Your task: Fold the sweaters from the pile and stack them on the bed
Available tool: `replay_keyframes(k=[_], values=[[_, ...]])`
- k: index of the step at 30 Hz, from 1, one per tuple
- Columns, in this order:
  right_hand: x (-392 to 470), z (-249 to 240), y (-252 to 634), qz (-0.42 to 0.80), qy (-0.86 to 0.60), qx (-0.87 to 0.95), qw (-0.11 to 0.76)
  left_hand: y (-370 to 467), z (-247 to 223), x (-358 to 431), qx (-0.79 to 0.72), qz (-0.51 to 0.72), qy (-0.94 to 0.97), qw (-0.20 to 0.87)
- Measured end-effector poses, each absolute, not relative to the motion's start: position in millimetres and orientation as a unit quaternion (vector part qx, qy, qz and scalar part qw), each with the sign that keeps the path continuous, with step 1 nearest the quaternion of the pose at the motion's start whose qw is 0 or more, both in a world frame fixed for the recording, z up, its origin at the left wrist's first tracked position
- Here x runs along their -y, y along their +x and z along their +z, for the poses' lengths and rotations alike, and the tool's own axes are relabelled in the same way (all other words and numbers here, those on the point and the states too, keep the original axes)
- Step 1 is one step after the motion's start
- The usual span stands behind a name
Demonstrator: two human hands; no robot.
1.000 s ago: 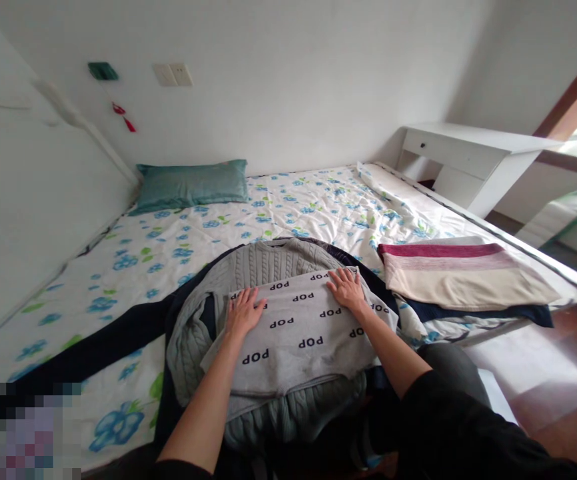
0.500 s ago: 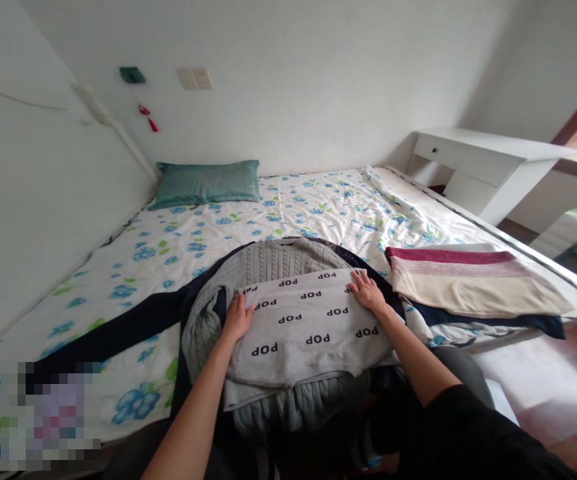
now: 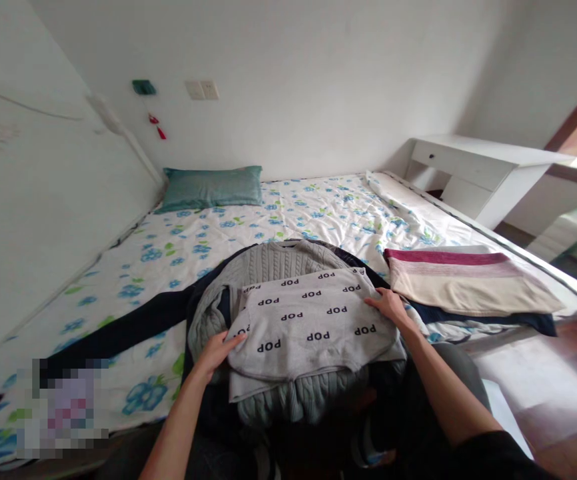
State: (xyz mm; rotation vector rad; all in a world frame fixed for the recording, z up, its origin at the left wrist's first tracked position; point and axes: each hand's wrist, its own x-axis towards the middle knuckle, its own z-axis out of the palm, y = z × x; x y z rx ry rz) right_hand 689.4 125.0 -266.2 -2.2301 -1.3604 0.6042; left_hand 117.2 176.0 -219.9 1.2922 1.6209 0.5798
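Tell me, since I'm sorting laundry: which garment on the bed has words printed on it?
The light grey top printed with POP, lying on the cable-knit sweater between both hands. The sweater and striped folded piece carry no lettering.

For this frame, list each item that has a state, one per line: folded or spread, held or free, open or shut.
Grey POP-print top: folded, on top of the pile.
Grey cable-knit sweater: spread beneath it.
Left hand: open, fingertips at the top's left edge.
Right hand: open, resting on the top's right edge.
Striped maroon-and-cream cloth: folded, free.
Teal pillow: flat on the bed.
White desk drawer: shut.
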Motion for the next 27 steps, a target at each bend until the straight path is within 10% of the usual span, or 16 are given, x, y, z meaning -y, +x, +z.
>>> replay_keyframes(k=[6, 14, 27], values=[[-119.6, -255.8, 672.1, 0.145, -0.805, 0.528, 0.23, 143.0, -189.9, -152.0, -0.622, 0.337, 0.373, 0.6], [-99.8, -247.2, 696.9, 0.387, -0.776, 0.473, 0.156, 150.9, -195.1, -127.6, -0.586, 0.364, 0.309, 0.654], [-50.1, -235.0, 669.4, 0.6, -0.599, 0.237, 0.474, 163.6, -186.4, -114.4, -0.633, 0.352, 0.338, 0.601]])
